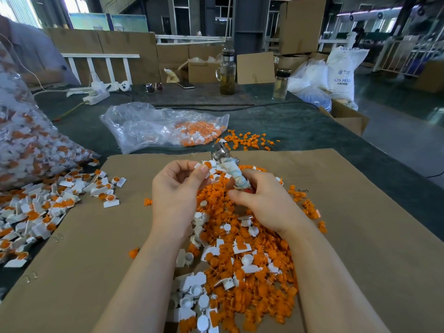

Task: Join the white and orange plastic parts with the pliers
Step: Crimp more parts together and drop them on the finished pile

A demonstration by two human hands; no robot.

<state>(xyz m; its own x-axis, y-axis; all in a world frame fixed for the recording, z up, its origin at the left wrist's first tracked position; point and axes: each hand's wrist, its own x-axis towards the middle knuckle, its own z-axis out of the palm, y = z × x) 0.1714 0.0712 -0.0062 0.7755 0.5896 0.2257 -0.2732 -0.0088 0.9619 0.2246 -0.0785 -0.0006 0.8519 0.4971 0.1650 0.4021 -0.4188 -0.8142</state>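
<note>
Hands over a heap of loose parts [242, 255]: left hand [176, 191] pinches a white and orange piece [208, 164]; right hand [264, 203] grips cloth-wrapped pliers [227, 164], metal jaws at the piece. Cardboard sheet [372, 236] covers the table [300, 126]; joined pieces [48, 203] lie left, clear crinkled bags [153, 126] beyond.

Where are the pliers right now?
In the head view, the pliers are up near the middle, gripped in the right hand above the orange and white parts pile, their metal tip beside the left hand.
</note>
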